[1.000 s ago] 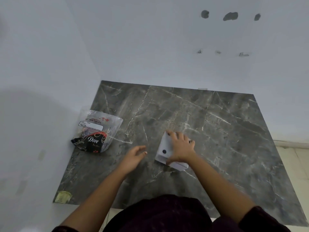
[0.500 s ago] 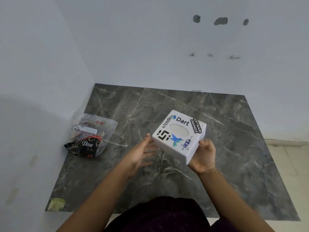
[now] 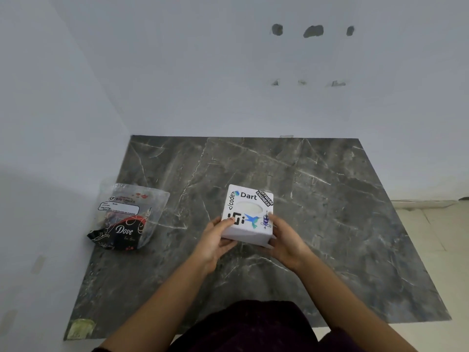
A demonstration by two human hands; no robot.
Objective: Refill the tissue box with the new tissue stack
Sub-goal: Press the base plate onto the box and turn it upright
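So the tissue box [image 3: 247,214] is up off the table [image 3: 330,224], held face-up between both hands with its sticker-covered top and oval slot toward the camera. The slot shows only pale white inside — can't tell if that's a last tissue or just the lining.

Left hand [image 3: 215,237] has its thumb on the top near the front left corner, with the other fingers [image 3: 229,243] curled under that near edge. Right hand [image 3: 285,240] clamps the front right corner the same way. Both sets of fingers are closed on the box.

Progress-wise, I'd say this is barely started — the box looks closed, and the new tissue stack looks to be inside the plastic pack [image 3: 129,214] lying well off to the left, untouched. Opening the box, loading and closing are all left.
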